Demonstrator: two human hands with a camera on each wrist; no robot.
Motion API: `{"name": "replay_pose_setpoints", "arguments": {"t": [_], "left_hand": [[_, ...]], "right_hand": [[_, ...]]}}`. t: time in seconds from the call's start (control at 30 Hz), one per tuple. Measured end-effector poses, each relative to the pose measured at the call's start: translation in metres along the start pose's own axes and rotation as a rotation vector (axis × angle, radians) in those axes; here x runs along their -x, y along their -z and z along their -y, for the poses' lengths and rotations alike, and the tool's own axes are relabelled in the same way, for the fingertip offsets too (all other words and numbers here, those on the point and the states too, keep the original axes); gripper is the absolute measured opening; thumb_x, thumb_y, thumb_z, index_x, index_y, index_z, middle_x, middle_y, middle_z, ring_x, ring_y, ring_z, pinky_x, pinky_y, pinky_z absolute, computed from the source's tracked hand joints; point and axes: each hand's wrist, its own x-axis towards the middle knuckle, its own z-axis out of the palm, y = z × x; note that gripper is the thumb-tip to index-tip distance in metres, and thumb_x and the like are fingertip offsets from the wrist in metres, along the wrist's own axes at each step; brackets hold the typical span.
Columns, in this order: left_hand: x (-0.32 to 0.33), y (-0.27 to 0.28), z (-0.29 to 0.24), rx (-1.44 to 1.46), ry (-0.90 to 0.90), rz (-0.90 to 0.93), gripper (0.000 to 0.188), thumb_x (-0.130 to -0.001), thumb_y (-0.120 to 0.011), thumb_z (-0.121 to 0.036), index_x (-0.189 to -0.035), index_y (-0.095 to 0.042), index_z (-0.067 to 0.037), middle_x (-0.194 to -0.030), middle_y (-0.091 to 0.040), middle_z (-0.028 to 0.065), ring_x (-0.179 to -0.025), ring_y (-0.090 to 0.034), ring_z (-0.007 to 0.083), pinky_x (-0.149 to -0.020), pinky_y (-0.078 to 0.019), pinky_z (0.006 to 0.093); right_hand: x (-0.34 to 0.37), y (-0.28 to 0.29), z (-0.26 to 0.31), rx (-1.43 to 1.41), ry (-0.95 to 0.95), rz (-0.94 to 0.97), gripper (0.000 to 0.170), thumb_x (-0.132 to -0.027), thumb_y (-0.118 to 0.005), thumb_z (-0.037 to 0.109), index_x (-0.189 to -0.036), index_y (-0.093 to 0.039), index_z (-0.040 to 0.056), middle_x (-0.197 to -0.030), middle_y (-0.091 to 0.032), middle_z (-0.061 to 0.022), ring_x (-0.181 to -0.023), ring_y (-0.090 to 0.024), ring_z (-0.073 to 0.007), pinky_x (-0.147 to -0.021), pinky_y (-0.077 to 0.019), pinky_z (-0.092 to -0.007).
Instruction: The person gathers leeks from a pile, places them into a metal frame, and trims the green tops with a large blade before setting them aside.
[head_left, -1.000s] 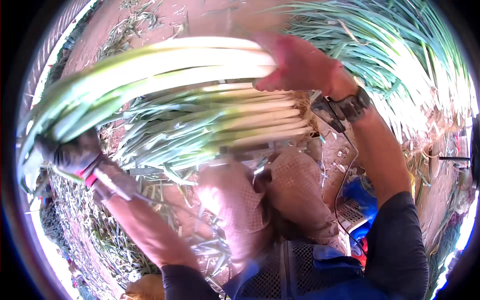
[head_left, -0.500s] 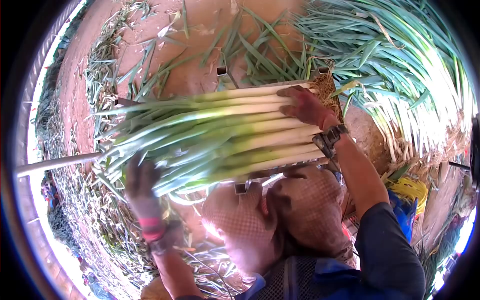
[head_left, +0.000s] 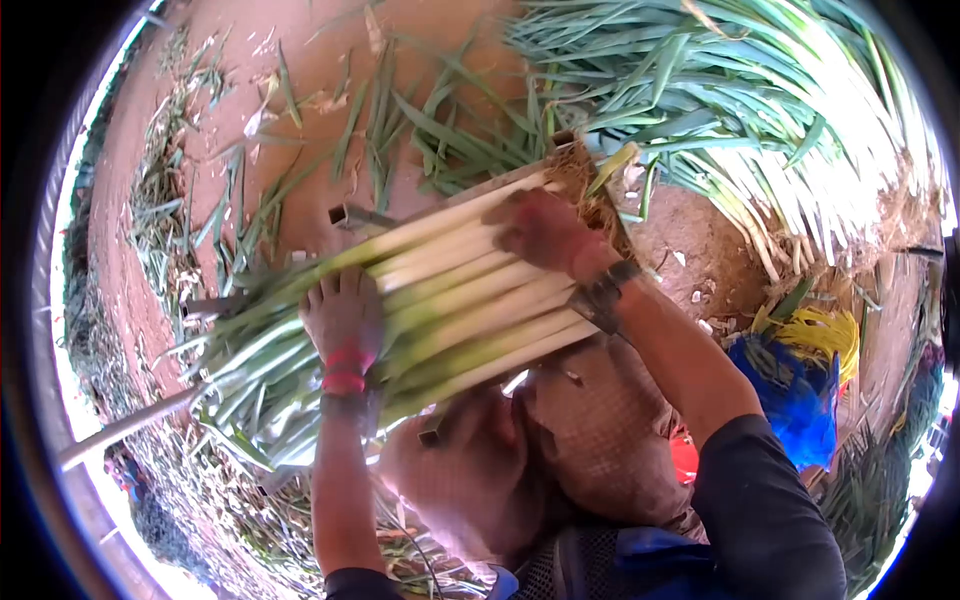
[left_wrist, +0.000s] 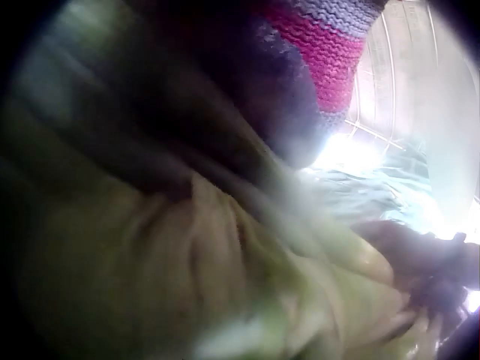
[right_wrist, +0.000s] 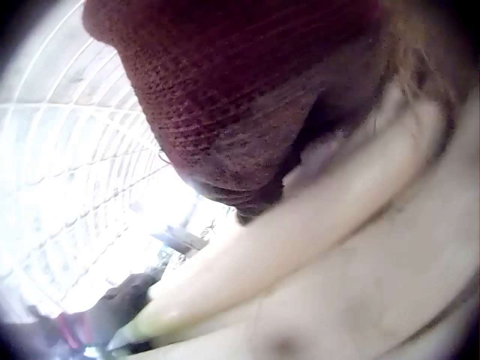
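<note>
Left grip [head_left: 342,312] rests in the head view with its fingers straight on the green part of the leeks [head_left: 480,320], clamped on nothing that shows. The right grip [head_left: 545,228] is over the white stems near the roots [head_left: 588,195], too blurred to tell whether its fingers are curled round any. The leeks lie side by side across a metal frame [head_left: 370,218] in front of the knees [head_left: 600,410], roots gathered at one end, leaves fanning loosely at the other. Laying and lining up this batch looks well advanced, perhaps nearly done; no band shows round it. Much seems left beyond it: a big pile [head_left: 690,90] of leeks lies on the floor to the right. Loose leaves [head_left: 440,140] litter the floor past the frame.

In the left wrist view, the knitted cuff [left_wrist: 322,64] sits close above blurred leaves; the fingertips cannot be made out.

From the right wrist, the red glove [right_wrist: 240,97] is against the pale stems, its fingertips hidden, so its hold stays uncertain.
</note>
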Motion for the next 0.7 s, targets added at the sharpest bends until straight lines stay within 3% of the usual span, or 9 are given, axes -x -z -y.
{"name": "replay_pose_setpoints", "arguments": {"t": [0.1, 0.2, 0.33, 0.4, 0.43, 0.53, 0.6, 0.67, 0.7], "left_hand": [[0.0, 0.002, -0.004, 0.022, 0.002, 0.018, 0.031, -0.1, -0.051, -0.036, -0.114, -0.066, -0.012, -0.12, -0.063, 0.0153, -0.112, -0.057, 0.0386, -0.101, -0.0397, 0.0545], [0.002, 0.001, -0.004, 0.01, 0.021, 0.028, 0.031, -0.1, -0.051, -0.036, -0.114, -0.066, -0.013, -0.121, -0.063, 0.015, -0.114, -0.056, 0.038, -0.102, -0.039, 0.0537], [0.004, 0.003, -0.003, 0.031, 0.052, 0.072, 0.033, -0.103, -0.05, -0.037, -0.124, -0.065, -0.016, -0.129, -0.062, 0.0118, -0.12, -0.055, 0.0379, -0.106, -0.0373, 0.054], [0.005, 0.001, -0.002, 0.047, 0.046, 0.064, 0.033, -0.103, -0.049, -0.037, -0.124, -0.065, -0.016, -0.129, -0.062, 0.0114, -0.12, -0.054, 0.0377, -0.106, -0.0369, 0.0539], [0.005, 0.001, -0.002, 0.05, 0.037, 0.039, 0.032, -0.102, -0.05, -0.036, -0.122, -0.065, -0.015, -0.127, -0.062, 0.0119, -0.119, -0.055, 0.0368, -0.106, -0.0371, 0.053], [0.002, 0.004, -0.006, 0.023, 0.051, 0.078, 0.034, -0.102, -0.05, -0.036, -0.124, -0.066, -0.015, -0.126, -0.063, 0.0125, -0.118, -0.055, 0.0368, -0.107, -0.037, 0.0528], [0.001, -0.001, -0.005, -0.019, 0.031, 0.084, 0.036, -0.103, -0.047, -0.038, -0.124, -0.066, -0.015, -0.128, -0.063, 0.0126, -0.12, -0.055, 0.0373, -0.107, -0.037, 0.0534], [0.001, -0.01, -0.002, -0.073, 0.017, 0.047, 0.038, -0.104, -0.043, -0.038, -0.124, -0.066, -0.016, -0.129, -0.063, 0.0138, -0.12, -0.055, 0.0381, -0.105, -0.0376, 0.0526], [0.001, -0.01, -0.002, -0.071, 0.003, 0.042, 0.038, -0.105, -0.042, -0.038, -0.125, -0.066, -0.015, -0.128, -0.063, 0.0137, -0.119, -0.055, 0.0379, -0.104, -0.0383, 0.0522]], "right_hand": [[0.02, 0.053, 0.022, 0.586, 0.127, 0.041, 0.021, -0.09, -0.067, 0.022, -0.11, -0.074, 0.0173, -0.129, -0.062, -0.0092, -0.127, -0.053, -0.0306, -0.109, -0.0401, -0.0502], [0.027, 0.101, 0.004, 0.914, 0.173, 0.012, 0.024, -0.088, -0.068, 0.02, -0.112, -0.072, 0.0174, -0.122, -0.065, -0.0112, -0.119, -0.059, -0.0308, -0.102, -0.0456, -0.0481], [0.035, 0.107, -0.074, 0.885, 0.127, 0.05, 0.018, -0.086, -0.068, 0.015, -0.104, -0.073, 0.0166, -0.113, -0.067, -0.0104, -0.109, -0.063, -0.0312, -0.091, -0.051, -0.0443], [0.054, 0.106, -0.183, 0.13, 0.397, -0.108, 0.011, -0.087, -0.067, 0.014, -0.096, -0.073, 0.0147, -0.106, -0.069, -0.0096, -0.104, -0.066, -0.0283, -0.083, -0.0536, -0.0393], [0.069, 0.126, -0.187, 0.129, 0.39, -0.109, 0.011, -0.087, -0.067, 0.014, -0.096, -0.073, 0.0147, -0.106, -0.069, -0.0096, -0.104, -0.066, -0.0283, -0.083, -0.0536, -0.0393], [0.134, 0.212, -0.162, 0.68, -0.437, -0.176, 0.01, -0.092, -0.066, 0.015, -0.091, -0.076, 0.0158, -0.095, -0.074, -0.0069, -0.09, -0.071, -0.0265, -0.08, -0.0585, -0.0415], [0.184, 0.208, -0.226, 1.177, -0.571, 0.357, 0.011, -0.093, -0.068, 0.022, -0.096, -0.078, 0.018, -0.097, -0.076, -0.0077, -0.091, -0.074, -0.0298, -0.082, -0.06, -0.0438], [0.223, 0.189, -0.21, 0.946, -0.852, 0.407, 0.019, -0.093, -0.07, 0.032, -0.104, -0.079, 0.0188, -0.104, -0.077, -0.0103, -0.099, -0.074, -0.0297, -0.087, -0.0599, -0.0428], [0.232, 0.175, -0.22, 0.771, -0.856, 0.288, 0.023, -0.092, -0.071, 0.035, -0.107, -0.079, 0.0185, -0.105, -0.077, -0.011, -0.099, -0.074, -0.0296, -0.087, -0.0597, -0.0426]]}}
